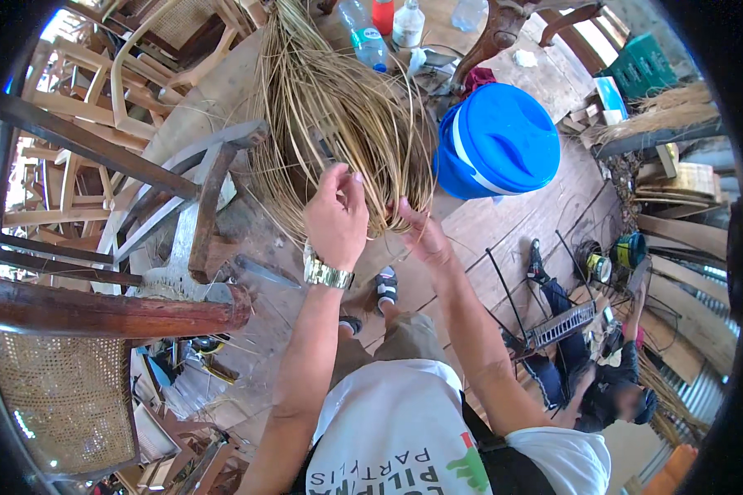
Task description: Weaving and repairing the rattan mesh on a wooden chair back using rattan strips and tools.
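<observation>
A big loose bundle of long tan rattan strips hangs and spreads in front of me, its strands looping down toward my hands. My right hand is closed on the looped lower ends of the strips, thumb on top. Beside it, my left hand is held up against the bundle with its fingers curled and their tips pinched together. Whatever lies in that pinch is too fine to make out. A gold-coloured watch sits on my left wrist.
A blue lidded water jug stands right of the bundle. Bottles stand beyond it. Wooden chair frames crowd the left, with a woven cane panel below. A knife lies on the floor. Another person sits at the lower right.
</observation>
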The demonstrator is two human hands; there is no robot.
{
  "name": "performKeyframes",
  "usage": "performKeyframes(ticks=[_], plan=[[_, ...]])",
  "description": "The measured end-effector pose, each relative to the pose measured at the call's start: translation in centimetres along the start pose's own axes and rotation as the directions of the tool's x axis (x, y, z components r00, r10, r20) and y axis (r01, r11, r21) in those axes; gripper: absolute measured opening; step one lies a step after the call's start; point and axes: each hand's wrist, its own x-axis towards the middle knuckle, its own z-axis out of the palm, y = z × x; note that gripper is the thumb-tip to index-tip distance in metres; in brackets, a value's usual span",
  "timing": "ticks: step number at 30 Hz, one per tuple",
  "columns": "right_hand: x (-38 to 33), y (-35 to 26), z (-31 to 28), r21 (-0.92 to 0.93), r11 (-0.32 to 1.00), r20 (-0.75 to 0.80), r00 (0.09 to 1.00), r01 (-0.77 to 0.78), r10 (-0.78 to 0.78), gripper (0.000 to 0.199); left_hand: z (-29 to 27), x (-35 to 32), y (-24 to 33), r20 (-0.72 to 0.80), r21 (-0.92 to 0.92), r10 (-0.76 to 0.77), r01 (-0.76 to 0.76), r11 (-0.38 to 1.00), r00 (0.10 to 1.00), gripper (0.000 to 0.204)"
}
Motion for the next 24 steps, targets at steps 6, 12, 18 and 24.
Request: performKeyframes(ticks=[6, 12, 18, 24], plan=[[-0.8, -0.3, 1.5, -0.039, 0.999, 0.087, 0.996, 0.013, -0.01, 0.045, 0.6, 2.5, 0.1, 0.044, 0.269, -0.095, 0.08, 0.96, 0.994, 0.045], [-0.2, 0.3, 0.4, -0.054, 0.998, 0.072, 0.997, -0.027, 0.031, 0.048, 0.3, 3.2, -2.2, 0.237, -0.377, -0.435, 0.495, 0.783, 0.869, 0.044], [0.6, 1.2, -0.4, -0.085, 0.996, 0.014, 1.0, 0.01, -0.009, 0.055, -1.9, 4.1, -1.6, 0.534, -0.537, -0.478, 0.716, 0.445, 0.697, 0.033], [0.9, 1.2, 0.5, -0.018, 1.0, 0.033, 0.999, -0.002, 0.003, 0.053, -1.9, 3.6, -2.6, 0.454, -0.568, -0.481, 0.66, 0.492, 0.75, 0.034]])
